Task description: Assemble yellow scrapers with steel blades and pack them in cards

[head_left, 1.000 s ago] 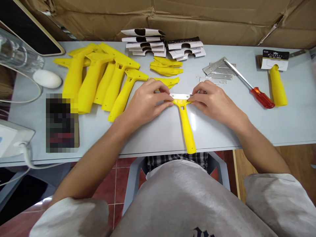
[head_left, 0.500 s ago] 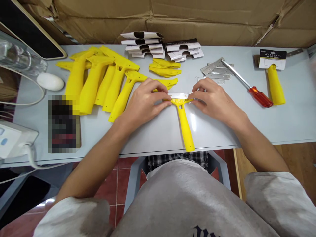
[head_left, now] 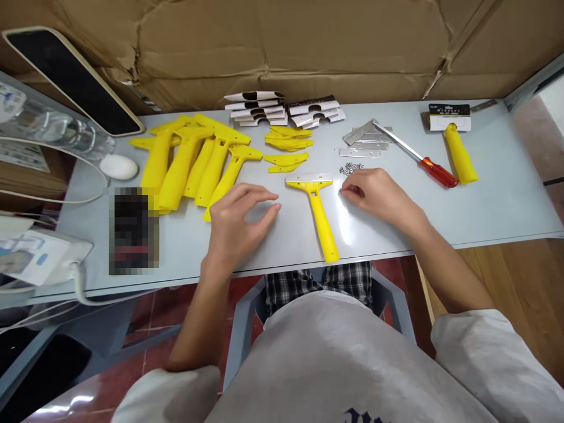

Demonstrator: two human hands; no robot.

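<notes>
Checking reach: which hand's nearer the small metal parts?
Right: right hand is just short of the small metal parts; left hand is farther, left of the yellow scraper.

Yellow scraper flat, metal blade farthest

Creased brown cardboard spans the top of the frame behind a pale grey desk. A bright streak of light reflects near the desk's centre. Below, a grey-blue chair stands at the lower middle, red floor tiles show at lower left, and wood-grain flooring at lower right.
</notes>
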